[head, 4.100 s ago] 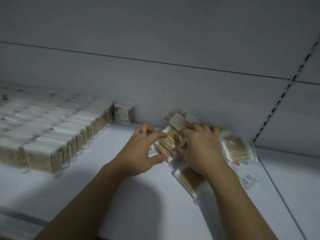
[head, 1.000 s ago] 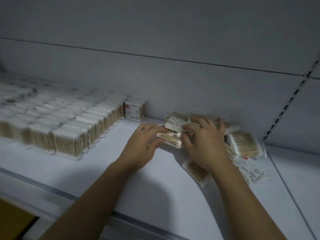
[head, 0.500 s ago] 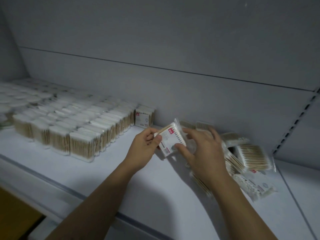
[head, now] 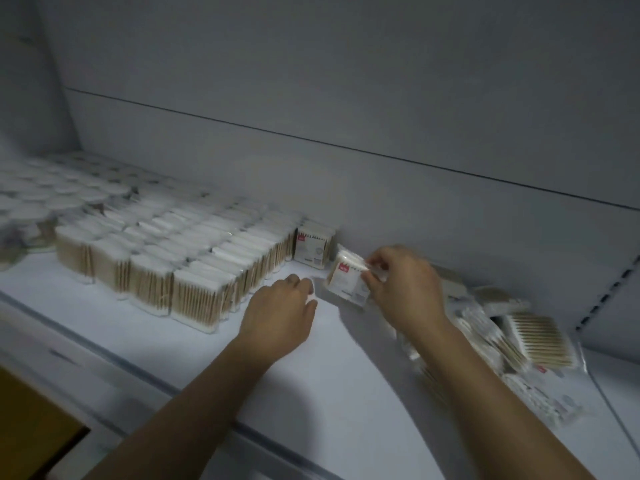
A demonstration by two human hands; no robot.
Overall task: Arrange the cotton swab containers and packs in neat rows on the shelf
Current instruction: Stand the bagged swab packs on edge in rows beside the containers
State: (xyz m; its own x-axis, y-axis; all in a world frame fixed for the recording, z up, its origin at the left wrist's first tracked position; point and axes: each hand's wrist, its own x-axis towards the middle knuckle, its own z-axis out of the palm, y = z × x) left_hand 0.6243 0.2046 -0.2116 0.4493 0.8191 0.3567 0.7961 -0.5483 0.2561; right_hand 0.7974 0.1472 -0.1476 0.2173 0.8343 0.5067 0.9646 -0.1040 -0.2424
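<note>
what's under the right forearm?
Loose pile of swab packs on the shelf, mostly showing right of the forearm; the right hand pinches one pack clear of it. How many lie beneath the forearm is covered.

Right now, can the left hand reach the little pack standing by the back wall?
Probably yes. The left hand is just in front of the standing pack, with only bare shelf between them; the right hand grips the held pack off to one side.
</note>
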